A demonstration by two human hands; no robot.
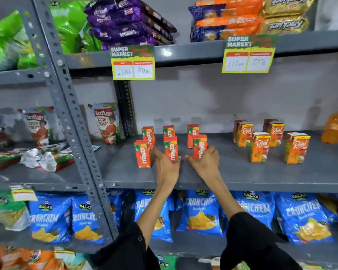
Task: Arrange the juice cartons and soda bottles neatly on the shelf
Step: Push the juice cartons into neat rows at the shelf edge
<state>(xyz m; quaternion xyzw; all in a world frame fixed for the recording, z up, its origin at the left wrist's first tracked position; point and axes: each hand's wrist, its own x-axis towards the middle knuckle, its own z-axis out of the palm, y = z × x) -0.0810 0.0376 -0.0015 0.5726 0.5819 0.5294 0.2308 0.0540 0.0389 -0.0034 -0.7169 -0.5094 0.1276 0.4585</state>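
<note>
Two black sleeves [248, 240] reach up from the bottom edge, over a lower shelf of blue chip bags [201, 213]. Both hands are on the grey middle shelf [242, 178].

The left hand [167, 166] has its fingers [175, 160] wrapped round the base of the front middle Maaza carton [171, 148], thumb side near the front left carton [142, 153]. The right hand [205, 161] has its fingers closed round the front right carton [200, 146], which stands upright. All three front cartons stand in a loose row.

Behind them three more Maaza cartons [169, 131] stand in a second row, each a little to the side of the one in front.

To the right, well apart, Real cartons [260, 147] stand upright in a scattered group, some in front, some behind. Farther right, at the frame edge, an orange soda bottle [335, 126] stands near the back wall.

On the upper shelf's lip hang two price tags [133, 63], with biscuit packs [129, 24] above them.
</note>
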